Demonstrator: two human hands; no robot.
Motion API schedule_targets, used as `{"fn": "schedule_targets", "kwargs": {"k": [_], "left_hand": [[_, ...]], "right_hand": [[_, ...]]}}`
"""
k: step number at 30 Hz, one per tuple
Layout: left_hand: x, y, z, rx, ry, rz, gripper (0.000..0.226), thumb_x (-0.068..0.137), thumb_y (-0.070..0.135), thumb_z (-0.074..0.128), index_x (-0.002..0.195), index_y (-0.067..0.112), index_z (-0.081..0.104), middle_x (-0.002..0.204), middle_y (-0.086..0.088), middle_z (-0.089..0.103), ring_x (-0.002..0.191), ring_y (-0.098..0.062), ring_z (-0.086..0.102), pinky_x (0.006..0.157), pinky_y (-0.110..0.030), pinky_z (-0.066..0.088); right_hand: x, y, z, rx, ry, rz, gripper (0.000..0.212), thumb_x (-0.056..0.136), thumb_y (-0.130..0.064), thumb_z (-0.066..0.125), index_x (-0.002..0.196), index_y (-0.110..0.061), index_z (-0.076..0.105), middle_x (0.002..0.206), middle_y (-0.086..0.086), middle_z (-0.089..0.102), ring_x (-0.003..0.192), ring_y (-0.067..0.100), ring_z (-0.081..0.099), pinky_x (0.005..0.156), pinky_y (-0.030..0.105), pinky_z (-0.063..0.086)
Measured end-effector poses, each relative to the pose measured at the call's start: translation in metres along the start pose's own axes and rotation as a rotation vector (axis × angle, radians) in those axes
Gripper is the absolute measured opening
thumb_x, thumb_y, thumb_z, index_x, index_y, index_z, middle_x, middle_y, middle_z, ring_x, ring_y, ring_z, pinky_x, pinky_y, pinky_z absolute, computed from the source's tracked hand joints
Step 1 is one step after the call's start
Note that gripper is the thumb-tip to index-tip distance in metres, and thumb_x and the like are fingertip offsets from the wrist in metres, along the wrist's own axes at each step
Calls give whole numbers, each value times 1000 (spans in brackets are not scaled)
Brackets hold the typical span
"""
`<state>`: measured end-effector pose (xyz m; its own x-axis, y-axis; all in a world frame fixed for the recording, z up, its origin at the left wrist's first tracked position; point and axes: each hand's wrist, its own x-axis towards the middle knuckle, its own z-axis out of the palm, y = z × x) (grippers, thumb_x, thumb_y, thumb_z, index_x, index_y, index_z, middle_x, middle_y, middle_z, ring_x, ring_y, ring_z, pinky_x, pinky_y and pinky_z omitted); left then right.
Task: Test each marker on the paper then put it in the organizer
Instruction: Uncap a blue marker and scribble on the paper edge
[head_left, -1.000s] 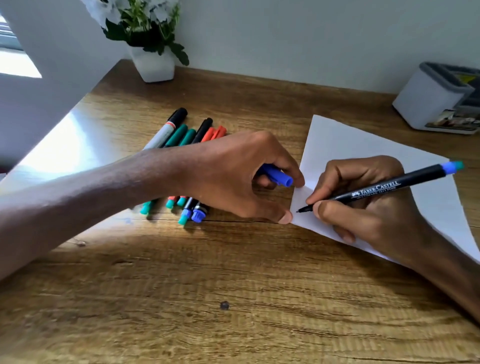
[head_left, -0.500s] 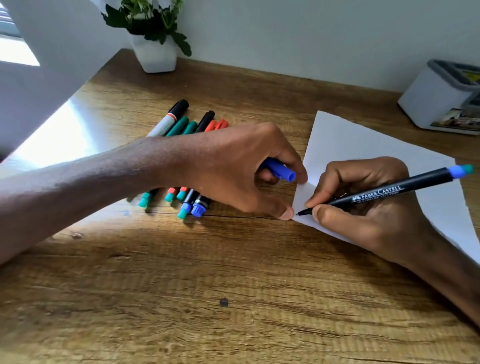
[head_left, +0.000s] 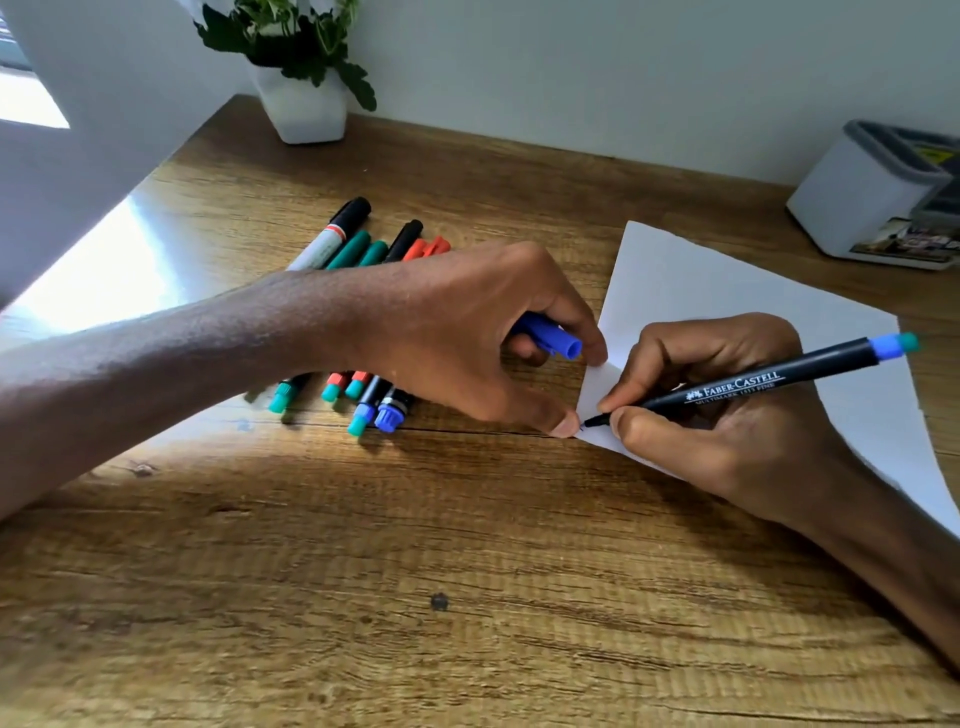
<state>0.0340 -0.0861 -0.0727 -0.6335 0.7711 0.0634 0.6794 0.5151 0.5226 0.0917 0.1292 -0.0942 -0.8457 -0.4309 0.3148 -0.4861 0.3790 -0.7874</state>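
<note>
My right hand (head_left: 727, 415) grips a black Faber-Castell marker (head_left: 769, 384) with a blue end, its tip touching the near-left corner of the white paper (head_left: 727, 291). A tiny dark mark shows at the tip. My left hand (head_left: 467, 332) holds the blue cap (head_left: 550, 338) in curled fingers while its thumb and forefinger press the paper's corner. Behind my left forearm lies a pile of markers (head_left: 363, 249) with green, red, blue and black caps. The white and grey organizer (head_left: 862, 197) stands at the far right.
A white pot with a green plant (head_left: 306, 98) stands at the back of the wooden desk (head_left: 415, 597). A pale wall runs behind the desk, and a white slanted surface lies at the left with a bright patch of light.
The marker tip has stayed at the paper's corner and a small mark has appeared there. The view has shifted slightly; both hands keep their grips.
</note>
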Motion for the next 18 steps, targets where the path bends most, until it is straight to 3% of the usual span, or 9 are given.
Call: {"fn": "schedule_targets", "kwargs": {"k": [6, 10, 14, 18], "left_hand": [[-1, 0, 0, 0, -14, -4, 50, 80, 51, 82, 126, 37, 71, 86, 42, 50, 85, 24, 56, 65, -1, 45], [-1, 1, 0, 10, -33, -12, 51, 79, 56, 80, 126, 39, 70, 97, 37, 59, 89, 7, 63, 75, -15, 55], [-1, 2, 0, 34, -42, -29, 53, 78, 60, 78, 126, 41, 69, 106, 22, 70, 84, -8, 69, 68, -32, 58], [0, 2, 0, 33, -51, -35, 54, 77, 61, 78, 126, 41, 69, 112, 22, 70, 89, -10, 71, 71, -37, 61]], "right_hand": [[-1, 1, -1, -32, 6, 3, 8, 74, -15, 78, 72, -8, 76, 67, -3, 72, 56, 17, 66, 48, 20, 50], [0, 2, -1, -51, 12, 1, 6, 73, -2, 75, 71, -7, 75, 65, -4, 71, 56, 16, 66, 49, 18, 49], [0, 1, -1, -50, 21, 5, 7, 73, -1, 74, 72, -8, 76, 66, -5, 72, 58, 13, 67, 51, 14, 47], [1, 2, -1, -69, 31, 3, 9, 73, -2, 74, 71, -11, 76, 65, -6, 71, 58, 14, 66, 52, 15, 48]]}}
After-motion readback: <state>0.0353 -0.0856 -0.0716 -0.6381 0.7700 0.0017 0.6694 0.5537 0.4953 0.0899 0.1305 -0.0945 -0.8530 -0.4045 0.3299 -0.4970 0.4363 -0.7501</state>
